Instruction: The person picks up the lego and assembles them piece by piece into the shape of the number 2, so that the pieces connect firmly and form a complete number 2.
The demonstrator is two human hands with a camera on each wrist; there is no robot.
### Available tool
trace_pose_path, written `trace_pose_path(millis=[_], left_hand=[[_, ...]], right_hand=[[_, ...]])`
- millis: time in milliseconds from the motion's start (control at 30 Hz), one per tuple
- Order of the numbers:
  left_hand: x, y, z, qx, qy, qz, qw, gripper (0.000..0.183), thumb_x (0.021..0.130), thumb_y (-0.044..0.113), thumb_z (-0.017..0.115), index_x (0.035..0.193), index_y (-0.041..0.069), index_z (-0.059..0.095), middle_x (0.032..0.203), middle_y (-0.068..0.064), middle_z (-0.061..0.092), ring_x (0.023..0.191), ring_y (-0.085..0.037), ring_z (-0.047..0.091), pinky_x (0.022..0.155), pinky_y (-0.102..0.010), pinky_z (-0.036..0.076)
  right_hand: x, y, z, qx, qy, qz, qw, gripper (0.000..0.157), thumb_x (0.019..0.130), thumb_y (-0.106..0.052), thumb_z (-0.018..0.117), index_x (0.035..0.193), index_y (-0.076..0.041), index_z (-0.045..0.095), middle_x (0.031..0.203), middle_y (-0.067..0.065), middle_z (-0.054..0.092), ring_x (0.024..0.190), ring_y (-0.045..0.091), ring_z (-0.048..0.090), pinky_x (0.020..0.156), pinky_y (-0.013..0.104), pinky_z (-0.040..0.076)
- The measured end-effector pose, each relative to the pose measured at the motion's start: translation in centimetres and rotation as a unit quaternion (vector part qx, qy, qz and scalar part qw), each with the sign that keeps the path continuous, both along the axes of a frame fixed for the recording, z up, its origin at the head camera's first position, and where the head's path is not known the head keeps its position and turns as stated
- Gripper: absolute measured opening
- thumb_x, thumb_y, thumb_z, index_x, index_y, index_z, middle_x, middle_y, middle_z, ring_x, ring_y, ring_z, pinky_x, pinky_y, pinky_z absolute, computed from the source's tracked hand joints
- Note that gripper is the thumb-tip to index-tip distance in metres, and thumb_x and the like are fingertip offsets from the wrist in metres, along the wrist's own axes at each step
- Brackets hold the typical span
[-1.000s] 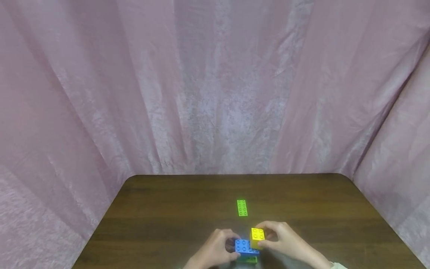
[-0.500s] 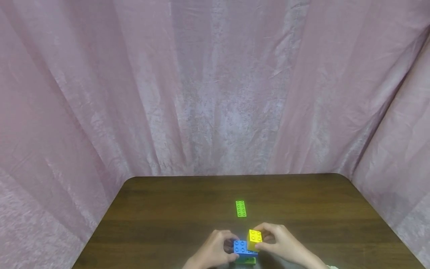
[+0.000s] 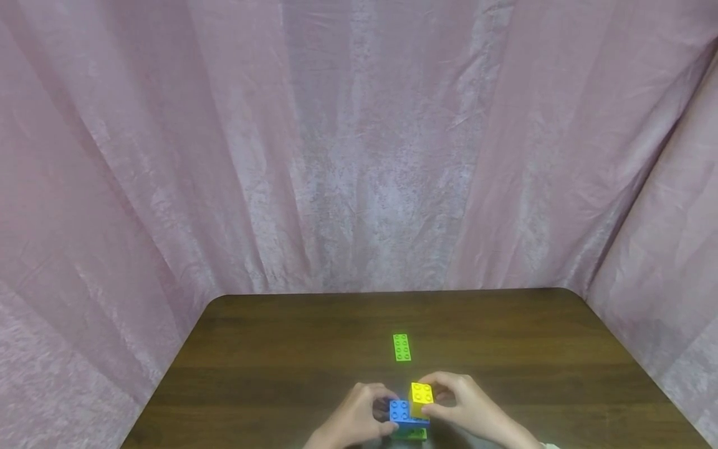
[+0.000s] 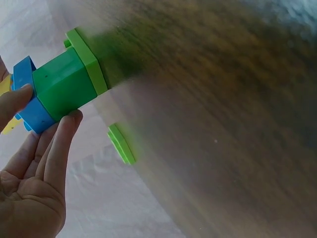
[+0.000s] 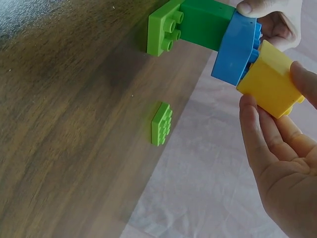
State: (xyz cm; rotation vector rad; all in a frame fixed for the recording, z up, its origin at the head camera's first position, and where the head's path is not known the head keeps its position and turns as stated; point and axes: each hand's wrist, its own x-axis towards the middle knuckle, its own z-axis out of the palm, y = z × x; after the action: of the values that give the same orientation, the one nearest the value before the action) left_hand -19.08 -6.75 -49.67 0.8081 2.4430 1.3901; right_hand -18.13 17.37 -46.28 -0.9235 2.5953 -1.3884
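Note:
A yellow block (image 5: pixel 270 79) is pinched between the thumb and fingers of my right hand (image 3: pixel 462 406). It sits tilted at the studs on the right part of a blue block (image 5: pixel 233 49); whether it is seated there I cannot tell. My left hand (image 3: pixel 359 415) grips that blue block from the left, fingertips also near the dark green block (image 4: pixel 67 82) under it. Beneath the green block lies a light green plate (image 4: pixel 89 62), flat on the table, with some studs bare on its right side in the right wrist view. The yellow block is mostly hidden in the left wrist view.
Farther back on the brown wooden table (image 3: pixel 280 349) lies a second light green plate (image 3: pixel 402 347), studs up, apart from the stack. A pink velvet curtain (image 3: pixel 370 156) hangs behind the table and along both sides.
My right hand has moved slightly left with the yellow block, farther over the blue block. My left hand keeps its grip on the stack. The head view has shifted a little.

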Motion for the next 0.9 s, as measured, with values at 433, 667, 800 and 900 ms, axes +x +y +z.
trace_pose_path(millis=[433,667,800,900], left_hand=[[-0.02,0.01,0.17,-0.003,-0.013,0.002,0.9999,0.029,0.076,0.006,0.078,0.104,0.001,0.071,0.093,0.002,0.07,0.084,0.001,0.068,0.071,-0.011,0.056],[-0.03,0.02,-0.05,0.0,0.002,-0.005,1.0,0.03,0.076,0.005,0.078,0.104,0.001,0.07,0.094,0.001,0.07,0.084,0.001,0.068,0.072,-0.011,0.056],[-0.05,-0.06,-0.18,0.002,0.012,-0.009,0.9999,0.03,0.076,0.004,0.078,0.104,0.0,0.07,0.094,0.0,0.07,0.083,0.002,0.067,0.07,-0.01,0.055],[-0.11,-0.09,-0.2,0.003,0.015,-0.01,0.9998,0.029,0.076,0.003,0.078,0.103,-0.001,0.07,0.093,0.0,0.07,0.082,0.003,0.067,0.069,-0.009,0.055]], right_hand=[[0.01,-0.44,-0.29,0.006,0.046,-0.01,0.999,0.034,0.085,-0.023,0.074,0.112,-0.004,0.066,0.104,0.011,0.072,0.088,0.0,0.062,0.078,0.024,0.059],[0.29,-0.55,-0.61,0.013,0.057,-0.025,0.998,0.033,0.084,-0.025,0.075,0.109,-0.005,0.067,0.102,0.008,0.072,0.087,0.0,0.062,0.077,0.026,0.06],[0.51,-0.69,-0.55,0.021,0.033,-0.039,0.998,0.034,0.084,-0.028,0.075,0.109,-0.007,0.068,0.103,0.007,0.073,0.088,-0.001,0.062,0.078,0.024,0.059],[0.59,-0.8,-0.46,0.024,0.032,-0.045,0.998,0.033,0.084,-0.028,0.075,0.108,-0.007,0.068,0.103,0.006,0.073,0.087,-0.002,0.061,0.078,0.022,0.058]])
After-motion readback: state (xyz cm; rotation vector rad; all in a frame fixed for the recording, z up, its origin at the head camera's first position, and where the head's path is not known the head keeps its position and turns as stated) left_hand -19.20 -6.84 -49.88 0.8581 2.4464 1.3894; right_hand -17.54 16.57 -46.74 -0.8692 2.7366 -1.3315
